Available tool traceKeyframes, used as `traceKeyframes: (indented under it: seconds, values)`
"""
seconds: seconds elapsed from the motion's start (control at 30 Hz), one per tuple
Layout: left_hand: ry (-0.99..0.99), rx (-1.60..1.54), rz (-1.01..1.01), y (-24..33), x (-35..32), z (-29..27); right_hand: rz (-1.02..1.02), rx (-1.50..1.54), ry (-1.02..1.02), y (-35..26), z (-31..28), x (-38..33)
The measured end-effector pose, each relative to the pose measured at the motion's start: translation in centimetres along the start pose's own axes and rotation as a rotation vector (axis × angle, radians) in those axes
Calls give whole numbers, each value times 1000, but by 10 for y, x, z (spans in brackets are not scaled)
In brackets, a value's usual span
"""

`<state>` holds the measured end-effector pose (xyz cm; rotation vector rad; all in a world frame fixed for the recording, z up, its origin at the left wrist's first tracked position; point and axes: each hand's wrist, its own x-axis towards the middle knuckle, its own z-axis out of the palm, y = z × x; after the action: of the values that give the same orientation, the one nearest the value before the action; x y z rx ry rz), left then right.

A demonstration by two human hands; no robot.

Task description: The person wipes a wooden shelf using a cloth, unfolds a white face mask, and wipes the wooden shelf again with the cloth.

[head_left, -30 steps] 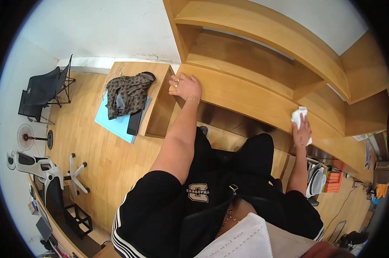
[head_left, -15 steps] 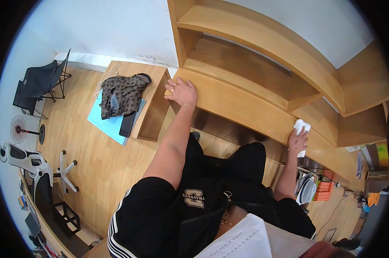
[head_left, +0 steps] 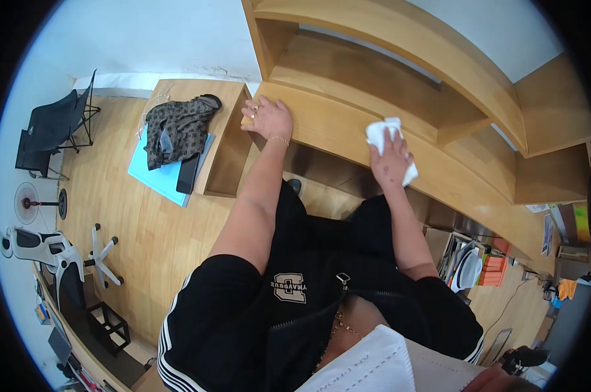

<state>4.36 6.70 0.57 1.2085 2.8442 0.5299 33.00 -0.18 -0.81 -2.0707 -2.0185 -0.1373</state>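
My left hand (head_left: 269, 119) lies with spread fingers on the left end of a long wooden desk (head_left: 331, 121), wearing rings and a thin bracelet. Under my right hand (head_left: 392, 162) is a white cloth (head_left: 376, 133), pressed flat to the desktop nearer its middle. Part of the cloth shows beyond the fingertips and another part beside the palm; the fingers hide the rest. Behind the desktop rises a wooden shelf unit (head_left: 354, 72) with bare compartments.
Left of the desk, a low wooden cabinet (head_left: 227, 144) bears a patterned dark bag (head_left: 178, 130), a light-blue folder (head_left: 155, 173) and a black phone (head_left: 187, 175). A folding chair (head_left: 57, 124), a fan (head_left: 28, 202) and an office chair (head_left: 54, 251) stand farther left. Orange-red files (head_left: 491, 269) sit below right.
My right hand has slid the white cloth leftward along the desktop, toward my left hand. The left hand stays on the desk's end. The whole view has shifted slightly.
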Motion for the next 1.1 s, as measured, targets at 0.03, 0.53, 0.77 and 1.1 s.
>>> traceKeyframes:
  seconds: [0.03, 0.53, 0.77, 1.1]
  values:
    - [-3, 4, -1, 1, 3, -1, 3, 0, -10, -15, 0, 3]
    - [-5, -39, -15, -4, -2, -3, -505, 237, -155, -124, -2, 42]
    - [-37, -31, -19, -2, -1, -8, -455, 241, -133, -93, -4, 29]
    - [-31, -38, -16, -2, 1, -5, -123, 108, 37, 88, -18, -3]
